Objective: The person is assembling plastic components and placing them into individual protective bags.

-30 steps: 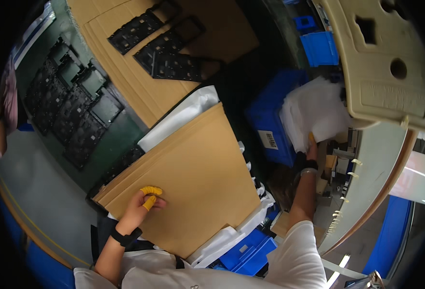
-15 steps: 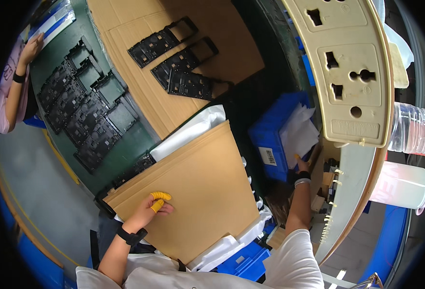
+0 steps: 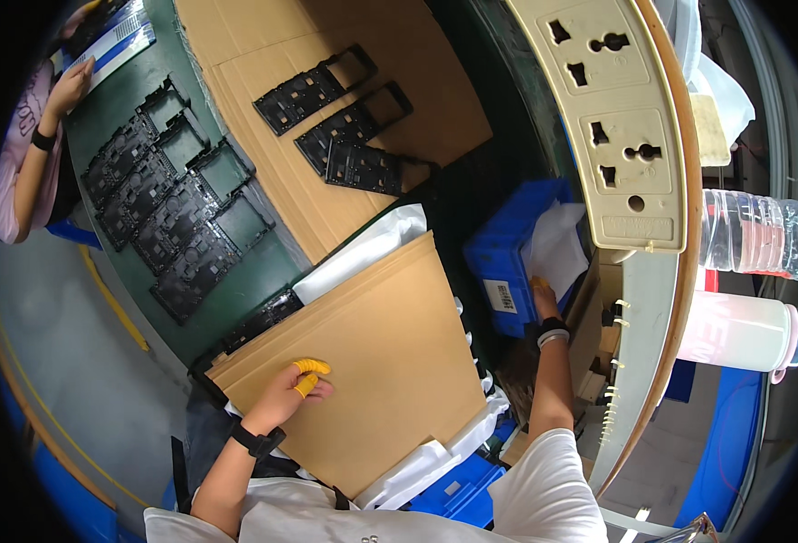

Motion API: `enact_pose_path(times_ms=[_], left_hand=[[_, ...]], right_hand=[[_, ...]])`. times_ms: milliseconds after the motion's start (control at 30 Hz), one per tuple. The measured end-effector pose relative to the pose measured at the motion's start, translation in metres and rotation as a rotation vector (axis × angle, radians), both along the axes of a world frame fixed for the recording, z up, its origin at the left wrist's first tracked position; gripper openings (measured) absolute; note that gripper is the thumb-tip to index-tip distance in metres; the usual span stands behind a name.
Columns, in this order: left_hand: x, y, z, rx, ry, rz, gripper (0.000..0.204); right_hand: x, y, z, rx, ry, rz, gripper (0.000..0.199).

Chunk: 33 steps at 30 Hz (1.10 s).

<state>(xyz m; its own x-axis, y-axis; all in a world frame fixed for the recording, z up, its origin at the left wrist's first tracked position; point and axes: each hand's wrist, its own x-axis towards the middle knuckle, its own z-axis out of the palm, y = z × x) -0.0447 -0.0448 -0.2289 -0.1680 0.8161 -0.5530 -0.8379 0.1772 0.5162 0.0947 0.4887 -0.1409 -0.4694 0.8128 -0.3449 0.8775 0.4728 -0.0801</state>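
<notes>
My left hand hovers over or rests on a brown cardboard sheet; contact is unclear. Yellow finger cots cover its thumb and index finger, which are apart with nothing between them. My right hand reaches out to a blue bin on the right, its fingertips at the lower edge of white sheets inside. Whether those fingers grip a sheet is too small to see. White wrapping sticks out from under the far side of the cardboard.
Several black electronic frames lie on the green table at left. Three more black frames lie on flattened cardboard. Another person's hand is at far left. A beige power strip, clear bottle and pale bottle stand right.
My right hand has moved slightly left and away from me along the bin's sheets. The left hand keeps nearly the same place over the cardboard. The whole view has shifted a little.
</notes>
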Motion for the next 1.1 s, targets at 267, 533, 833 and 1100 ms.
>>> enact_pose_path(times_ms=[267,533,833,1100], left_hand=[[0.002,0.0,-0.001,0.018,-0.048,0.048,0.023],[0.001,0.011,0.006,0.054,-0.031,0.017,0.023],[0.003,-0.008,-0.016,0.063,-0.033,0.027,0.025],[0.007,0.008,-0.036,0.199,-0.107,-0.068,0.034]], right_hand=[[0.009,-0.001,0.006,0.401,-0.356,-0.32,0.056],[0.068,0.026,0.009,0.592,-0.206,-0.38,0.076],[0.173,-0.067,-0.014,0.43,-0.336,-0.44,0.077],[0.495,-0.039,-0.029,0.173,-0.528,-0.209,0.067]])
